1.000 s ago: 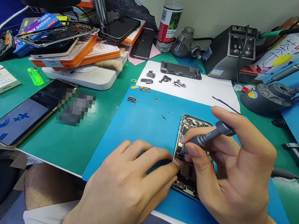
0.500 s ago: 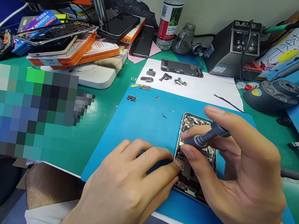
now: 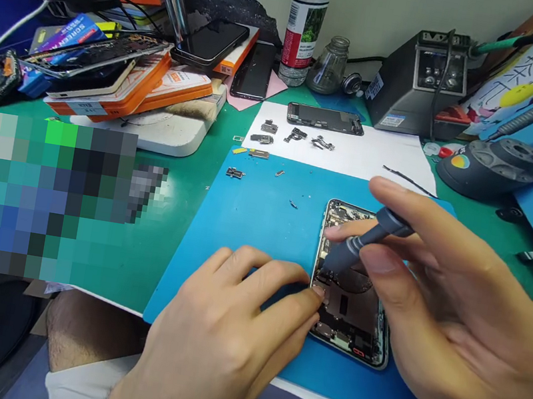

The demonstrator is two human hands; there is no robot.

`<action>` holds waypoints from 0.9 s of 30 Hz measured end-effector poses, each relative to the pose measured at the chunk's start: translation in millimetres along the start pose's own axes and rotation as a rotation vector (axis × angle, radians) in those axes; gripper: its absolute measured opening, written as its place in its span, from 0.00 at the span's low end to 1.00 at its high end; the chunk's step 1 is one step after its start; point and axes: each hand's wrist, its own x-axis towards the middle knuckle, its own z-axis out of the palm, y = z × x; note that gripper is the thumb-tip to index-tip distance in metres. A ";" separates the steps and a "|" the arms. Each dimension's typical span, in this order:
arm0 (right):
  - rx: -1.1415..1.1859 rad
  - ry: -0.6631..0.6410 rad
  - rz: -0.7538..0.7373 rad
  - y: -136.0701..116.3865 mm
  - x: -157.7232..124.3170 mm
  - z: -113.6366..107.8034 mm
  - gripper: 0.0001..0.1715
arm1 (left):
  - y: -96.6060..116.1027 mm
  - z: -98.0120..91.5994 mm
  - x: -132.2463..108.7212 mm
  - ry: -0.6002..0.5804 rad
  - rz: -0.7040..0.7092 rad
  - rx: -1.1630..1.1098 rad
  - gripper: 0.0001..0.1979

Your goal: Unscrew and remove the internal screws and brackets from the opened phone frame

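An opened smartphone point(image 3: 343, 306), its internal parts exposed, lies on the blue mat point(image 3: 201, 229). My left hand point(image 3: 230, 329) is at the phone's left edge, its fingers curled and the fingertips pressed on the frame; its thumb is hidden. In my right hand point(image 3: 452, 303) is a dark grey screwdriver point(image 3: 353, 245), gripped between thumb and fingers, with the forefinger over its cap. The screwdriver leans over the phone with its lower end near the left side of the internals. Its tip is too dark to make out.
Several small metal parts point(image 3: 235, 173) lie on the mat. Behind, white paper point(image 3: 379, 153) carries a phone screen point(image 3: 326, 119) and small brackets. A bottle point(image 3: 302, 36), a glass jar point(image 3: 328, 68) and a grey station point(image 3: 416, 82) stand along the wall. Boxes point(image 3: 111, 94) with phones are stacked left.
My right thumb has shifted right and up along the screwdriver, and the palm has opened a little, uncovering more of the phone. My left hand has stayed in place.
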 end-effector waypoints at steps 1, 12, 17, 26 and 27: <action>-0.006 0.028 -0.006 0.4 -0.1 -0.5 0.45 | 0.1 -0.1 -0.2 0.000 0.000 0.001 0.11; 0.017 0.035 0.035 2.5 -0.1 0.1 0.41 | -1.1 0.0 -0.8 -0.003 0.003 0.007 0.11; 0.007 0.026 0.058 1.1 1.6 -0.6 0.40 | -0.5 0.1 -0.6 0.002 0.000 0.004 0.11; -0.001 0.033 0.146 -1.8 -1.6 2.8 0.36 | -0.6 0.0 1.4 0.010 -0.003 -0.007 0.11; -0.008 0.030 0.155 -1.8 -1.9 2.9 0.36 | -0.6 0.0 1.5 0.009 -0.002 -0.006 0.11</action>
